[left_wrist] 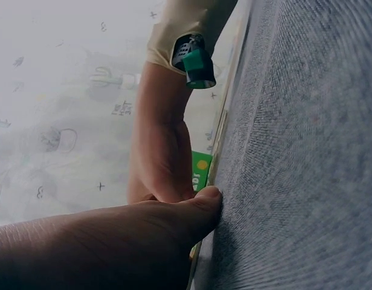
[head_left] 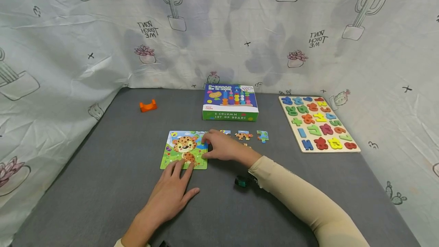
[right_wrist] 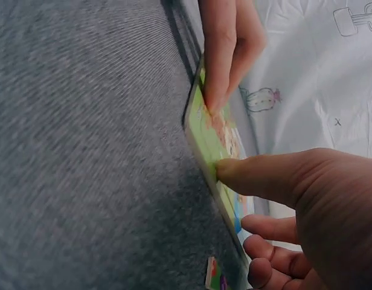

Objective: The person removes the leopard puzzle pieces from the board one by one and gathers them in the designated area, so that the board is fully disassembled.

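Note:
A jigsaw puzzle board point(head_left: 168, 161) with a leopard cub picture lies flat on the grey table. My left hand point(head_left: 170, 193) rests its spread fingertips on the lower edge, over the cub's feet. At the board's right side is my right hand point(head_left: 223, 146), its thumb and index fingertip set apart on the picture. In the right wrist view the thumb point(right_wrist: 258, 175) lies straight on the green border, while the other fingers bend loosely by the edge. Just right of that hand are several loose jigsaw pieces, among them a leopard-print piece point(head_left: 244, 135) and a blue-green piece point(head_left: 262, 136).
Behind the board stands a bead set box point(head_left: 229, 115). A wooden tray of coloured letters point(head_left: 298, 140) lies at the right, and an orange plastic bracket point(head_left: 148, 106) at the back left. A patterned cloth point(head_left: 219, 29) hangs behind the table.

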Tool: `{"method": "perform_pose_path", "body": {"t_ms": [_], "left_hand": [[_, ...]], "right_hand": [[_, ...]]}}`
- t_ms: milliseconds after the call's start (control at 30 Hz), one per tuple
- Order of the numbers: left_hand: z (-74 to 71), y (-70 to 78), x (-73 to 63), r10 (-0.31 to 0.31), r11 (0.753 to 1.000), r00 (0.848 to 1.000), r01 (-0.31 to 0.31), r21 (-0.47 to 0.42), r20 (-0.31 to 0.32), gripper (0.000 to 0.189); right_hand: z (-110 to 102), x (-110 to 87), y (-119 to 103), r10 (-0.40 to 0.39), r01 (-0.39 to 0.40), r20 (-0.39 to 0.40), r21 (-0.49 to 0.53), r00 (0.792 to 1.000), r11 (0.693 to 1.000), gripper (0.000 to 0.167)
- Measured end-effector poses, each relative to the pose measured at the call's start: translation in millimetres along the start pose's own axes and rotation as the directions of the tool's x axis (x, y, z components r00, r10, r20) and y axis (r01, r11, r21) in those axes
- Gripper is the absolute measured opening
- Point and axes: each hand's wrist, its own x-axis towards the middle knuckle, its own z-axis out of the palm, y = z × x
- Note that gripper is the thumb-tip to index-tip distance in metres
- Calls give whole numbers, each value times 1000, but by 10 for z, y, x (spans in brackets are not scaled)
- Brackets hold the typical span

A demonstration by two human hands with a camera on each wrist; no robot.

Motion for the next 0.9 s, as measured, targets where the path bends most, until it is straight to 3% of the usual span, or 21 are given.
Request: {"method": "perform_pose_path", "body": {"t_ms": [433,900], "left_hand": [[-37,15,3,-18,1000,999,18,-3,27,76],[-12,5,11,-14,1000,1000,14,10,23,75]], "right_hand": [[8,15,-28,-18,20,-39,49,999,999,43],[48,20,-10,-87,83,-87,-47,992,995,40]]}}
